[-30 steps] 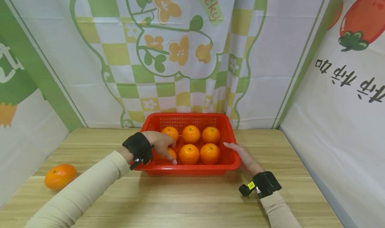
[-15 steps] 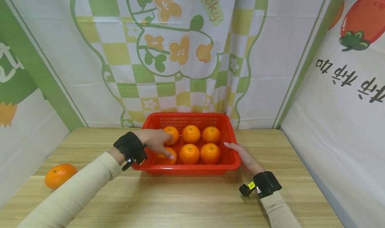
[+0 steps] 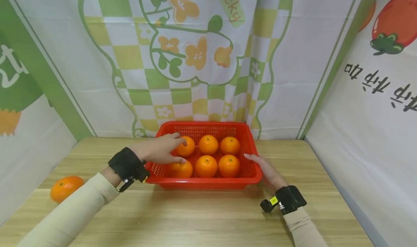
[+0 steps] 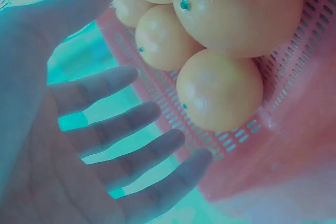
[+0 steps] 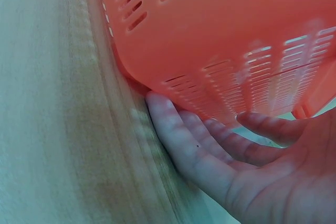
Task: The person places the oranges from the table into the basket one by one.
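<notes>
A red plastic basket point(image 3: 202, 181) with slotted walls stands on the table, holding several oranges point(image 3: 206, 166) in two rows. My left hand point(image 3: 159, 148) is over the basket's left side, fingers spread, with no fruit in its grasp. Its thumb overlaps the front-left orange point(image 3: 182, 170) and its fingers overlap the back-left orange point(image 3: 187, 147). In the left wrist view, the spread fingers point(image 4: 121, 127) show apart from the fruit. At the right side, my right hand point(image 3: 268, 173) holds the basket, a digit over the rim; other fingers point(image 5: 184, 135) sit low against the outer wall.
Another orange point(image 3: 66, 188) lies on the wooden table point(image 3: 208, 218) at the left, beside the left sleeve point(image 3: 75, 207). Close behind the basket hangs a patterned curtain point(image 3: 208, 102). Printed cloth panels point(image 3: 368, 138) flank the table on both sides.
My left hand has drawn back left and up from the front-left orange, its fingers opening away from it. The orange stays in the basket. My right hand keeps its place on the basket.
</notes>
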Available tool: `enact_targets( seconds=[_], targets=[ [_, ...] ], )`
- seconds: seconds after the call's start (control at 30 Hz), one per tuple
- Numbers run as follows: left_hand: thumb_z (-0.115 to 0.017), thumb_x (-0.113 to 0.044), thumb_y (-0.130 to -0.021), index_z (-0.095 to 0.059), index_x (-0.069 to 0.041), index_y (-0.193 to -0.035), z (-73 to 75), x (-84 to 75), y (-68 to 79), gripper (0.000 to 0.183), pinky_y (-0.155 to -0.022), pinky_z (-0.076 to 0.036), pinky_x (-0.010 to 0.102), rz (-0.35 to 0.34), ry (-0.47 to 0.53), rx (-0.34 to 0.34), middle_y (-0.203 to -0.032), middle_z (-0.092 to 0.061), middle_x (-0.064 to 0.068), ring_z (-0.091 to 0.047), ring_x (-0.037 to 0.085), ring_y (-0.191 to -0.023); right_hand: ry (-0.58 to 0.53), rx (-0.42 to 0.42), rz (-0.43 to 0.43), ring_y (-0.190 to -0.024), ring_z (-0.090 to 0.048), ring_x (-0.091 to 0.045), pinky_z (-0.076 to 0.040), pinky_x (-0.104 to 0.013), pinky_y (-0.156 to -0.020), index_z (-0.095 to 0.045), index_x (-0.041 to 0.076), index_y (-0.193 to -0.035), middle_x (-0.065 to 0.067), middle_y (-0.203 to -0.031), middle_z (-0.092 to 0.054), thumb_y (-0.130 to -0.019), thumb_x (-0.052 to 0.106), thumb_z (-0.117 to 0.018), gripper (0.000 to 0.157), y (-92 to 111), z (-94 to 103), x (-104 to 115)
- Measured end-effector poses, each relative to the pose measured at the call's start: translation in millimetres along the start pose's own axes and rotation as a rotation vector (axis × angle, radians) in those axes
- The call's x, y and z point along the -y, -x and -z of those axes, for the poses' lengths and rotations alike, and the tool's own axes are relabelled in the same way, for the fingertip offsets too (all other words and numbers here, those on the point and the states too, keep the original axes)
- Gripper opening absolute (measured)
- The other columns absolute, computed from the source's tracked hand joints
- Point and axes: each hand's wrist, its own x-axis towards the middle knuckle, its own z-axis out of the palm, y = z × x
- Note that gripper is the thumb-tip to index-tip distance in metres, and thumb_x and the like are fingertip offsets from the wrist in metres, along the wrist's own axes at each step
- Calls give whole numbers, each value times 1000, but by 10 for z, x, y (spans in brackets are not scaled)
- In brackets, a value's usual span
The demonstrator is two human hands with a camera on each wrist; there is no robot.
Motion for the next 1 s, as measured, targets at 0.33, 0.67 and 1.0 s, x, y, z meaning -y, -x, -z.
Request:
enact_targets(
  seconds=[0.33,0.67,1.0],
  targets=[
    [-70,-40,-82,-56,-10,-120,22,33,261,50,-82,-50,37,-40,-35,-168,-113,-51,6,-50,17,-94,-38,-17,-4,-107,-53,-40,-50,-45,-86,-25,-2,-143,-25,-132,-45,-96,39,-49,67,-19,-20,-9],
    [-71,-36,-82,-57,-8,-116,31,68,386,46,-80,-51,37,-75,-17,-297,-107,-53,4,-52,17,-89,6,-7,3,-109,-51,-42,-49,-45,-87,-24,0,-143,-26,-133,-45,-98,40,-45,64,-16,-10,-14],
    [-72,-32,-82,-55,-7,-117,82,113,582,46,-79,-50,41,-35,21,-351,-107,-53,5,-51,20,-90,-15,-21,-13,-109,-51,-42,-50,-44,-86,-25,0,-144,-23,-132,-46,-96,41,-48,67,-2,2,-16]
  ],
)
